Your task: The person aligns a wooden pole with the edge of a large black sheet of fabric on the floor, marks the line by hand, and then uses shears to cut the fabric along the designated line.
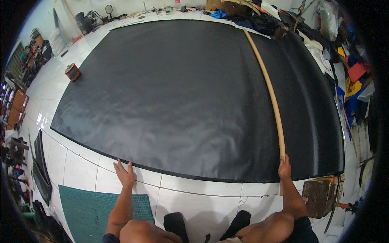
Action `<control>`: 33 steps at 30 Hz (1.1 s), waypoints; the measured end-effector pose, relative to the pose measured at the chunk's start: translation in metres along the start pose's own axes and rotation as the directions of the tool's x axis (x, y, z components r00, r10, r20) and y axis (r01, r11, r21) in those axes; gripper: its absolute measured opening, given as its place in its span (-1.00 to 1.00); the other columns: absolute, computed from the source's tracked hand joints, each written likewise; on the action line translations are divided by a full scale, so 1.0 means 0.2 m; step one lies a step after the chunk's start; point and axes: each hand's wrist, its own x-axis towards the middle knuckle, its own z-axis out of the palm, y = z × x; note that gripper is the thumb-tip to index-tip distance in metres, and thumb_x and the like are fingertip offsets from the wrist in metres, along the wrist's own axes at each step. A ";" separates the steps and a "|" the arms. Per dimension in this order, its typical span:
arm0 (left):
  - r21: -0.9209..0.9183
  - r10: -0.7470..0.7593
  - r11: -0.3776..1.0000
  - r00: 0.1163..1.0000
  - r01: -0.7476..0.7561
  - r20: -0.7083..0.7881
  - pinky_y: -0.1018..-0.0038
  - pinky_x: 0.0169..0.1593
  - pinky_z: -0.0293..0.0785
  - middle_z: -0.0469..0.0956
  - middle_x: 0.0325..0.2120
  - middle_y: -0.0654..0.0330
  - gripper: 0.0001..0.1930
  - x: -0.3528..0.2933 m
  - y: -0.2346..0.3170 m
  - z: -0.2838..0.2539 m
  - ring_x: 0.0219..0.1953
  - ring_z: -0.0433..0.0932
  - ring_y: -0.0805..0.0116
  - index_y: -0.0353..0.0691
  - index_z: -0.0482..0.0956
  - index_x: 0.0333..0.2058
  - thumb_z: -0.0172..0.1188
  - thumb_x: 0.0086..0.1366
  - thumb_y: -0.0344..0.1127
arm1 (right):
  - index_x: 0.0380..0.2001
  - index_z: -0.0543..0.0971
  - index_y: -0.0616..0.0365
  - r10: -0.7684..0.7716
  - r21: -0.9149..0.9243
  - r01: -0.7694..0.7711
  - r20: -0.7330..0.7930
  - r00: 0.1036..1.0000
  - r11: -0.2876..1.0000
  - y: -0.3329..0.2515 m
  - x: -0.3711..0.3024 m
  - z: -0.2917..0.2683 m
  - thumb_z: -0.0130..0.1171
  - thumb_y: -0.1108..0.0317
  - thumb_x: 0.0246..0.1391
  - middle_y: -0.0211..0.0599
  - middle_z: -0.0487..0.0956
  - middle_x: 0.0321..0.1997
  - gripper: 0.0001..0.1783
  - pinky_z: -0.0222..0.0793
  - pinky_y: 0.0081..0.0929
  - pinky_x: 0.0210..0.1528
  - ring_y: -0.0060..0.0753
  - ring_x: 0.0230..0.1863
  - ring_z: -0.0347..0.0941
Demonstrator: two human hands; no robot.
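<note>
A large sheet of black leather-like material lies spread over the white tiled floor, with soft wrinkles toward its near side. My left hand has its fingers spread, their tips at the near edge of the sheet. Across the sheet, from its far edge to its near edge, runs a long pale wooden strip. At the strip's near end, my right hand is closed round it. To the right of the strip, the material rises in a soft fold.
A green cutting mat lies on the floor by my left forearm. Near the sheet's left edge stands a rusty can. A worn brown block sits at the near right corner. Piled fabric scraps line the right side.
</note>
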 end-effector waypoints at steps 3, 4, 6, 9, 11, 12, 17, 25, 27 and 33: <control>0.031 -0.004 1.000 0.999 0.002 0.043 0.02 0.38 -0.06 0.18 0.28 -0.25 -0.21 0.01 -0.05 0.01 0.35 0.02 -0.34 -0.31 0.12 0.32 0.21 0.27 0.00 | 0.37 0.17 -0.09 0.053 0.170 -0.064 0.070 0.996 0.983 -0.08 -0.01 0.05 -0.37 -0.08 0.40 0.22 0.56 -0.04 -0.41 0.40 -0.03 0.05 0.22 0.00 0.52; 0.017 0.001 1.000 0.998 -0.002 0.059 0.02 0.38 -0.06 0.18 0.28 -0.23 -0.21 0.00 -0.02 0.03 0.34 0.03 -0.35 -0.32 0.12 0.32 0.21 0.26 -0.01 | 0.38 0.15 -0.09 0.027 0.132 -0.032 0.040 0.999 0.991 -0.12 -0.03 0.04 -0.36 -0.06 0.41 0.20 0.57 -0.06 -0.41 0.41 -0.03 0.02 0.22 -0.03 0.53; -0.014 0.054 0.999 0.997 -0.053 0.055 0.01 0.37 -0.03 0.21 0.27 -0.18 -0.20 0.03 0.00 0.00 0.32 0.08 -0.32 -0.32 0.12 0.31 0.23 0.24 -0.03 | 0.39 0.10 -0.08 -0.025 0.071 0.024 0.013 1.000 0.997 -0.28 -0.19 0.05 -0.34 -0.01 0.41 0.15 0.58 -0.11 -0.42 0.43 -0.02 -0.05 0.22 -0.10 0.54; -0.088 0.102 0.991 0.995 -0.101 0.006 -0.02 0.30 0.06 0.24 0.23 -0.23 -0.23 0.03 0.02 -0.02 0.29 0.17 -0.23 -0.32 0.20 0.28 0.22 0.24 0.02 | 0.42 0.03 -0.13 -0.199 -0.028 0.202 0.084 0.976 0.979 -0.47 -0.24 0.11 -0.24 0.00 0.39 0.13 0.59 -0.19 -0.39 0.47 -0.03 -0.13 0.20 -0.17 0.56; 0.010 0.093 0.996 0.995 -0.093 0.047 -0.03 0.29 0.09 0.24 0.22 -0.27 -0.25 0.04 -0.02 -0.02 0.27 0.19 -0.23 -0.29 0.25 0.27 0.21 0.25 0.06 | 0.43 0.01 -0.15 -0.375 -0.056 0.386 0.145 0.916 0.921 -0.64 -0.22 0.19 -0.18 0.01 0.37 0.12 0.60 -0.22 -0.36 0.48 0.00 -0.18 0.20 -0.22 0.57; 0.062 0.084 0.994 0.994 -0.088 0.067 -0.03 0.28 0.10 0.24 0.21 -0.29 -0.27 0.04 -0.05 -0.02 0.26 0.21 -0.23 -0.27 0.27 0.26 0.20 0.25 0.07 | 0.43 -0.01 -0.15 -0.458 -0.061 0.475 0.179 0.871 0.878 -0.72 -0.21 0.23 -0.14 0.02 0.36 0.12 0.60 -0.23 -0.34 0.48 0.01 -0.20 0.20 -0.24 0.57; 0.023 0.073 0.997 0.976 -0.079 0.206 0.07 0.31 0.14 0.18 0.23 -0.36 -0.25 0.10 -0.08 -0.08 0.28 0.19 -0.24 -0.21 0.27 0.28 0.12 0.28 0.18 | 0.39 0.13 -0.14 -0.691 -0.078 0.757 0.356 0.629 0.649 -1.14 -0.38 0.42 -0.05 -0.03 0.30 0.09 0.59 -0.33 -0.34 0.48 0.03 -0.28 0.18 -0.33 0.57; -0.263 -0.252 0.888 0.878 0.377 0.406 0.24 -0.14 0.45 0.51 -0.30 0.01 -0.38 -0.18 0.02 -0.11 -0.26 0.53 0.09 -0.32 0.43 0.07 0.03 0.36 0.18 | 0.37 0.16 -0.26 -0.726 0.034 0.942 0.647 0.234 0.335 -1.32 -0.81 0.41 -0.02 -0.13 0.25 -0.03 0.58 -0.34 -0.32 0.53 -0.01 -0.39 0.07 -0.44 0.59; -0.423 -0.201 0.692 0.719 0.585 0.665 0.39 -0.25 0.47 0.49 -0.37 0.13 -0.32 -0.30 0.13 -0.10 -0.35 0.53 0.32 -0.28 0.32 0.16 -0.03 0.38 0.23 | 0.38 0.15 -0.27 -0.709 0.063 0.948 0.679 0.188 0.311 -1.29 -0.90 0.40 -0.03 -0.14 0.26 -0.04 0.58 -0.35 -0.32 0.53 -0.02 -0.41 0.06 -0.45 0.58; -0.587 -0.284 0.430 0.720 0.686 0.633 0.47 -0.38 0.51 0.48 -0.35 0.12 -0.39 -0.43 0.38 -0.08 -0.41 0.53 0.39 -0.34 0.11 0.09 0.24 0.29 -0.12 | 0.36 0.17 -0.10 -0.682 0.228 0.928 0.730 0.038 0.296 -1.13 -0.95 0.31 -0.03 -0.14 0.26 -0.02 0.54 -0.19 -0.29 0.52 -0.01 -0.28 0.03 -0.27 0.57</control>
